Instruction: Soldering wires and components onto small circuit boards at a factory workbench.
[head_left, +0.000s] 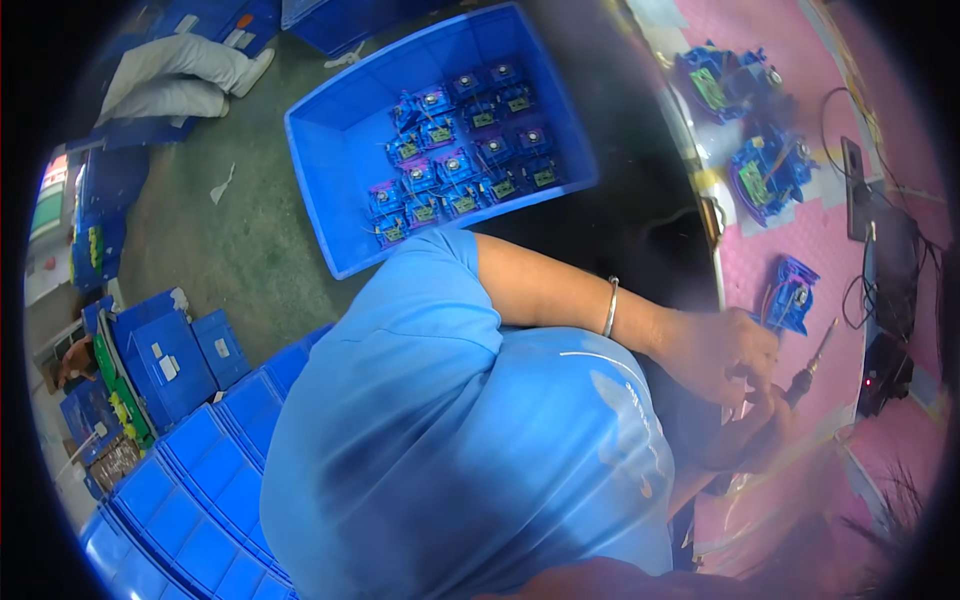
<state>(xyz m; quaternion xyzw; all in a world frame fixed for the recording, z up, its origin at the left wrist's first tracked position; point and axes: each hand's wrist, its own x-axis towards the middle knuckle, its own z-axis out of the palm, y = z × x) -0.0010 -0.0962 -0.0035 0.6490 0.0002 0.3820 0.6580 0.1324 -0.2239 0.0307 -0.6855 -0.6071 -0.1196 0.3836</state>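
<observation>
My left hand (722, 352), with a silver bangle on its wrist, reaches over the pink worktop. Its fingers are pinched together close to my right hand; whatever lies between them is too small and blurred to name. Just below it, my right hand (752, 432) is closed around the dark handle of a soldering iron (815, 365), whose slim metal tip points up and away. A blue plastic part (791, 294) with a round metal piece lies on the worktop just past my left hand. The inner fingers of both hands are partly hidden.
More blue assemblies with green circuit boards (757, 180) lie farther along the pink worktop (840, 235). Cables and a black box with a red light (885, 375) stand at its right. A large blue bin (340, 150) holds several similar assemblies. Blue crates (215, 450) and a person's legs (180, 80) are leftward.
</observation>
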